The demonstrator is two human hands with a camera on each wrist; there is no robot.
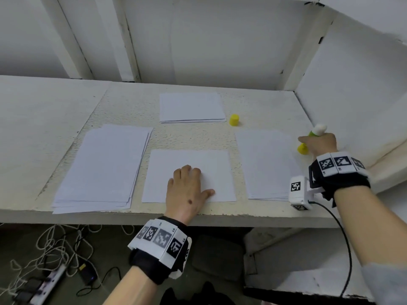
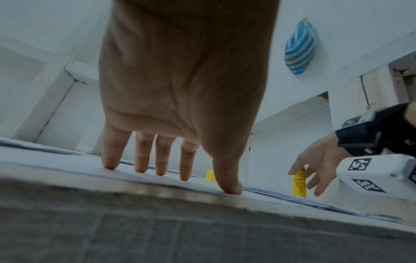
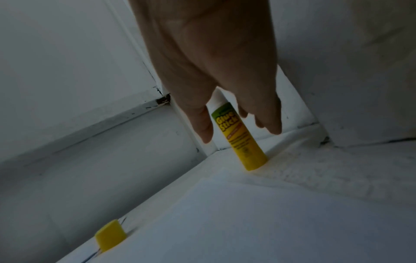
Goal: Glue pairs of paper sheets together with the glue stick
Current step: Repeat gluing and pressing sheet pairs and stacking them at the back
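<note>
Your left hand (image 1: 187, 190) lies flat, fingers straight, on the sheet (image 1: 211, 164) at the table's (image 1: 264, 102) front edge; your right hand's (image 1: 319, 144) spread fingers flank the upright glue stick (image 3: 241, 138) near the right edge, ungripped.

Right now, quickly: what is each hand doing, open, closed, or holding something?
Left hand: open, fingers straight, pressing flat on the middle paper sheet.
Right hand: open around the upright glue stick, fingers apart, not gripping it.

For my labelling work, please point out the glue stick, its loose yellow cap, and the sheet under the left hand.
glue stick (image 3: 244, 140), right wrist view, yellow label.
yellow cap (image 1: 234, 120), head view, side wall.
centre sheet (image 1: 220, 164), head view, bare upper right part.
</note>
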